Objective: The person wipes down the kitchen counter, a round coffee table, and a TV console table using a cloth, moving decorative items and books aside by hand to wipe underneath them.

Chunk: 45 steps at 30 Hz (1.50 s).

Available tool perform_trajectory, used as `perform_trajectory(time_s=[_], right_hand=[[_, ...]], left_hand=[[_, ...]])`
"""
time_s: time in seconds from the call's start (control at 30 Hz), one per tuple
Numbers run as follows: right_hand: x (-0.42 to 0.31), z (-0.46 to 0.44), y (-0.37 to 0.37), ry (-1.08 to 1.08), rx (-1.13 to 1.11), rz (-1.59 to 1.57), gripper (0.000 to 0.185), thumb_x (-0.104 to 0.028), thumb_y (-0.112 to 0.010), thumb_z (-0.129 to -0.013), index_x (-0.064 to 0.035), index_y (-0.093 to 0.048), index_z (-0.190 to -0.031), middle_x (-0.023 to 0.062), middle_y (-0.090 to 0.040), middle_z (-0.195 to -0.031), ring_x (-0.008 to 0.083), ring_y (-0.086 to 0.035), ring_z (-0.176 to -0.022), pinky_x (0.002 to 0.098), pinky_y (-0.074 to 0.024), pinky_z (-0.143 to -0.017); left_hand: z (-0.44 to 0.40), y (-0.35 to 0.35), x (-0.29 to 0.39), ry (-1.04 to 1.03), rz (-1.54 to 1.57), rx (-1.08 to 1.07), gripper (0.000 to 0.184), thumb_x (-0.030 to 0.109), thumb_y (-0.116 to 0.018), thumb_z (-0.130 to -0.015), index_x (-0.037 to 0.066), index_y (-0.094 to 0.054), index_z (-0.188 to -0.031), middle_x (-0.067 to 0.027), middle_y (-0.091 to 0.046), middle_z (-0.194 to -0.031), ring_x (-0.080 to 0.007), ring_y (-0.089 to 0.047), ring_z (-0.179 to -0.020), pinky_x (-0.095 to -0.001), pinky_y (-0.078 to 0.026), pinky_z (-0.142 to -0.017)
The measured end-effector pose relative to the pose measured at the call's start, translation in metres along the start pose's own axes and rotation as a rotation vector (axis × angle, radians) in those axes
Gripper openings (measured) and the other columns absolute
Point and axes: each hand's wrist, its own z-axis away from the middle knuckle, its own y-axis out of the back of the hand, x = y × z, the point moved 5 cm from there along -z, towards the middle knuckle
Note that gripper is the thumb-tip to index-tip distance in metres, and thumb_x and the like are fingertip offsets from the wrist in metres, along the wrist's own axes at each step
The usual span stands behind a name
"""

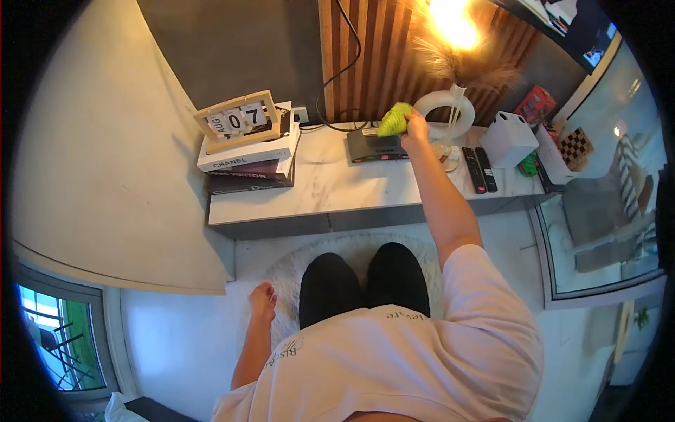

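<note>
My right hand (416, 130) reaches out over the long marble-topped cabinet (316, 190), closed on a bunched lime-green cleaning cloth (395, 119). The cloth is at the dark set-top box (373, 146), covering part of its upper right side; whether it presses on the box I cannot tell. Just right of this hand stands a white ring-shaped vase (464, 116) with dried pampas grass. My left hand (262, 301) hangs low beside my left knee, above the pale floor, with nothing in it and its fingers loosely bent.
On the cabinet's left, a wooden calendar (239, 121) tops stacked books (249, 165). Two remotes (480, 170), a white tissue box (508, 139) and a white basket (555, 151) stand right. A black cable (357, 49) hangs behind. A round fluffy rug (281, 271) lies below.
</note>
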Motion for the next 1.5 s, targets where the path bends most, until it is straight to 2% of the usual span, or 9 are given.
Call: perform_trajectory(time_s=[0.1,0.2,0.37,0.6,0.7,1.0,1.2,1.33,1.5], right_hand=[[-0.051,0.015,-0.015,0.430,-0.088,0.109,0.041,-0.002,-0.057,-0.084,-0.0071,-0.050,-0.124,0.0086,-0.056,-0.110,0.0198,-0.057,-0.090,0.0322,-0.0478,-0.078],[-0.079,0.005,-0.013,0.524,0.101,0.062,0.041,-0.002,-0.057,-0.084,-0.0074,-0.050,-0.124,0.0088,-0.057,-0.110,0.0195,-0.057,-0.090,0.0317,-0.0482,-0.078],[-0.038,-0.020,-0.011,-0.040,0.022,0.078,0.041,-0.004,-0.059,-0.083,-0.0111,-0.051,-0.122,0.0095,-0.058,-0.107,0.0209,-0.058,-0.088,0.0401,-0.0487,-0.069],[-0.078,-0.014,-0.027,0.403,0.175,-0.003,0.039,-0.006,-0.061,-0.083,-0.0087,-0.053,-0.120,0.0090,-0.058,-0.105,0.0171,-0.055,-0.089,0.0306,-0.0467,-0.074],[-0.066,-0.010,-0.023,0.218,0.349,-0.091,0.039,-0.005,-0.059,-0.083,-0.0075,-0.051,-0.121,0.0114,-0.058,-0.105,0.0192,-0.057,-0.084,0.0335,-0.0492,-0.069],[0.040,-0.019,0.004,-0.329,0.113,-0.113,0.029,0.001,-0.047,-0.085,-0.0022,-0.051,-0.114,0.0153,-0.058,-0.102,0.0302,-0.064,-0.082,0.0441,-0.0558,-0.068],[-0.069,0.002,-0.043,0.443,0.013,-0.014,0.041,-0.006,-0.058,-0.083,-0.0046,-0.049,-0.123,0.0093,-0.060,-0.102,0.0192,-0.058,-0.083,0.0330,-0.0486,-0.070],[-0.053,0.004,-0.013,0.225,0.268,0.107,0.040,-0.004,-0.058,-0.082,-0.0043,-0.052,-0.122,0.0110,-0.060,-0.102,0.0185,-0.058,-0.081,0.0307,-0.0486,-0.069],[0.014,-0.016,0.022,0.035,0.161,0.010,0.041,-0.001,-0.056,-0.080,-0.0034,-0.055,-0.121,0.0104,-0.059,-0.106,0.0187,-0.056,-0.087,0.0329,-0.0461,-0.075]], left_hand=[[0.003,-0.002,0.001,0.011,0.004,0.026,0.015,0.019,-0.059,-0.086,0.012,-0.060,-0.100,0.0003,-0.058,-0.088,-0.0127,-0.053,-0.082,-0.0296,-0.042,-0.070],[0.003,-0.002,0.001,0.017,0.007,0.037,0.017,0.019,-0.059,-0.087,0.011,-0.059,-0.102,0.0001,-0.058,-0.088,-0.0129,-0.053,-0.083,-0.0297,-0.042,-0.071],[0.008,-0.004,0.005,0.003,0.010,0.034,0.019,0.019,-0.058,-0.087,0.011,-0.058,-0.105,0.0004,-0.058,-0.089,-0.0128,-0.053,-0.084,-0.0292,-0.041,-0.073],[0.006,0.006,0.006,0.008,0.009,0.045,0.019,0.020,-0.056,-0.088,0.012,-0.059,-0.106,0.0014,-0.059,-0.091,-0.0122,-0.054,-0.085,-0.0291,-0.041,-0.072],[0.008,0.010,0.007,-0.001,0.017,0.050,0.019,0.021,-0.056,-0.088,0.012,-0.059,-0.105,0.0020,-0.059,-0.091,-0.0119,-0.054,-0.086,-0.0292,-0.041,-0.072],[0.008,0.015,0.007,-0.021,0.033,0.049,0.018,0.020,-0.057,-0.088,0.011,-0.059,-0.104,0.0015,-0.058,-0.090,-0.0117,-0.053,-0.085,-0.0295,-0.041,-0.072],[0.009,0.017,0.010,-0.010,0.026,0.074,0.019,0.020,-0.057,-0.088,0.011,-0.058,-0.105,0.0007,-0.059,-0.091,-0.0125,-0.053,-0.086,-0.0300,-0.040,-0.072],[0.011,0.012,0.012,-0.017,0.032,0.072,0.021,0.020,-0.057,-0.088,0.011,-0.058,-0.107,0.0001,-0.059,-0.094,-0.0132,-0.054,-0.088,-0.0304,-0.041,-0.073],[0.011,0.010,0.011,-0.018,0.009,0.052,0.023,0.020,-0.056,-0.088,0.011,-0.057,-0.109,-0.0007,-0.059,-0.097,-0.0136,-0.054,-0.090,-0.0307,-0.041,-0.074]])
